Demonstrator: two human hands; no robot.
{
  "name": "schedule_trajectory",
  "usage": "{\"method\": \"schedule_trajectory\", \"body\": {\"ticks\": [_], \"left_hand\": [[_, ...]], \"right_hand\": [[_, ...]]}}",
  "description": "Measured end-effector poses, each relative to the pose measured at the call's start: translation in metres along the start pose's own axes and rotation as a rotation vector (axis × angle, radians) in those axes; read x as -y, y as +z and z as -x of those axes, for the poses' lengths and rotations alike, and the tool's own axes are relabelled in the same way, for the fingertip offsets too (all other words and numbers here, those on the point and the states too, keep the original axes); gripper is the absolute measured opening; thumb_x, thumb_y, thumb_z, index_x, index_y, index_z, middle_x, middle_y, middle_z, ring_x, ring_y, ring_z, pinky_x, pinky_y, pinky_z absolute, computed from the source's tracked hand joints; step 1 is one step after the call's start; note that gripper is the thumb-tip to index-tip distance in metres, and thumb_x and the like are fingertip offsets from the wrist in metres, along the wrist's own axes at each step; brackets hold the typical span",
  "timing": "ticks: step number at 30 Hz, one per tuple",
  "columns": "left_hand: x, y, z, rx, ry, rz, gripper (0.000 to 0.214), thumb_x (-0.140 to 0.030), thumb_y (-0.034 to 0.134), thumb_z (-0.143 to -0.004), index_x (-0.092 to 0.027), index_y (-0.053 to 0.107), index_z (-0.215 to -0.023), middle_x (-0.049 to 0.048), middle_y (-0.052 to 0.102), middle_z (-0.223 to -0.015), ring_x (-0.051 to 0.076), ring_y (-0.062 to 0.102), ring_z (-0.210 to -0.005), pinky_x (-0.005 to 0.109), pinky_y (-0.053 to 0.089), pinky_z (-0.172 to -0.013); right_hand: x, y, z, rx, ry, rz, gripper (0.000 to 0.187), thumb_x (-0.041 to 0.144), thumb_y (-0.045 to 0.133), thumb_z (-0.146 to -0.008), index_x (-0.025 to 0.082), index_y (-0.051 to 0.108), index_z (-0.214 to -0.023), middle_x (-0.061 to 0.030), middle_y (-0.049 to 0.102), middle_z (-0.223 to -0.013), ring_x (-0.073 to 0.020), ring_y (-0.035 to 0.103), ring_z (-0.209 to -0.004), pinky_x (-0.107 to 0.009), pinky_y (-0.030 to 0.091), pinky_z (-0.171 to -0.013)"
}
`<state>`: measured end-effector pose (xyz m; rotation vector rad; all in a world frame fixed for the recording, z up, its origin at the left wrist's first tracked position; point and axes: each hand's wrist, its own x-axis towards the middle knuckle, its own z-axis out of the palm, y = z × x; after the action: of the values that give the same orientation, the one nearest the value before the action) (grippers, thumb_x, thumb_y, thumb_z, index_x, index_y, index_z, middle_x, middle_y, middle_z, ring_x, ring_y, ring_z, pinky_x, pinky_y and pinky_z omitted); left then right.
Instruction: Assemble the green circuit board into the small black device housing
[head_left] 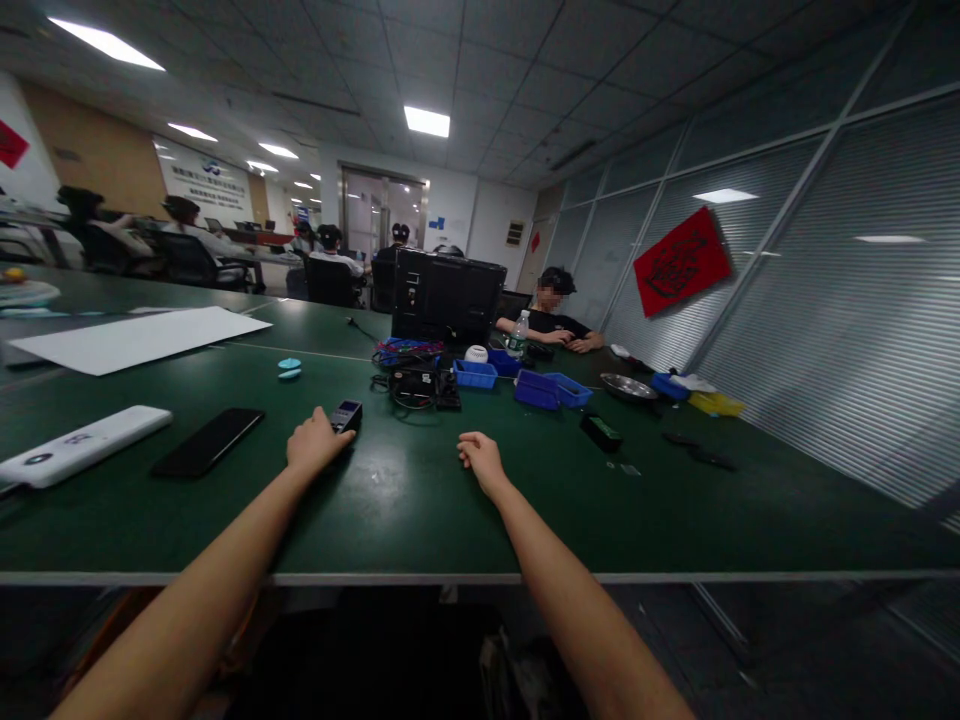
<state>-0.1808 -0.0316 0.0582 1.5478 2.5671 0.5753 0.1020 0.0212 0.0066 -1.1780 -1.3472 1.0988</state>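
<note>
Small dark device (347, 414) with a pale screen lies on the green table (405, 510), a little left of the frame's centre. The left hand (318, 444) covers its near end, knuckles up and fingers bent over it. The fingertips are hidden, so I cannot tell whether they clasp the device or only rest on it. The right hand (481, 458) lies on the bare table just right of centre, well apart from the device. Its fingers are loosely half curled and it holds nothing.

Left of the left hand lies a black phone (208, 441), face up, and further left a long white remote (82, 445). Above them, in the upper left of the table, a large white sheet (139, 338) lies flat, with two small light-blue discs (289, 368) near its right corner.

Beyond the device, at the centre of the frame, sits a tangle of black cables (416, 386) with a blue tray (475, 374) just beside it and a second blue tray (553, 390) further right. Behind them stands a black monitor (446, 297), seen from the back. A small black box (601, 432) lies right of the right hand, and a metal plate (628, 386) and a yellow tray (716, 403) sit further right. A seated person (559, 322) rests both arms on the far edge. A red paper (681, 260) hangs on the glass wall at the upper right.
</note>
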Motion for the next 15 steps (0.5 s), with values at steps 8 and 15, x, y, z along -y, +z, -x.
{"method": "schedule_trajectory", "body": {"ticks": [8,15], "left_hand": [[0.008,0.005,-0.003,-0.008,0.024,0.003,0.054,-0.050,0.046,-0.069,-0.011,0.050,-0.106,0.0176,0.062,-0.101,0.030,0.058,-0.091,0.034,0.044,-0.070],[0.014,0.013,-0.008,-0.076,0.036,0.014,0.048,-0.048,0.046,-0.069,-0.012,0.053,-0.101,0.0156,0.063,-0.097,0.029,0.059,-0.088,0.033,0.044,-0.068]], "right_hand": [[0.003,0.000,0.001,0.008,-0.006,-0.005,0.017,0.013,0.051,-0.062,0.012,0.058,-0.077,0.0019,0.054,-0.056,-0.0078,0.048,-0.045,-0.018,0.035,-0.037],[0.002,-0.001,0.000,0.018,-0.003,0.012,0.018,0.014,0.051,-0.062,0.012,0.058,-0.079,0.0023,0.054,-0.054,-0.0074,0.046,-0.043,-0.017,0.034,-0.037]]}}
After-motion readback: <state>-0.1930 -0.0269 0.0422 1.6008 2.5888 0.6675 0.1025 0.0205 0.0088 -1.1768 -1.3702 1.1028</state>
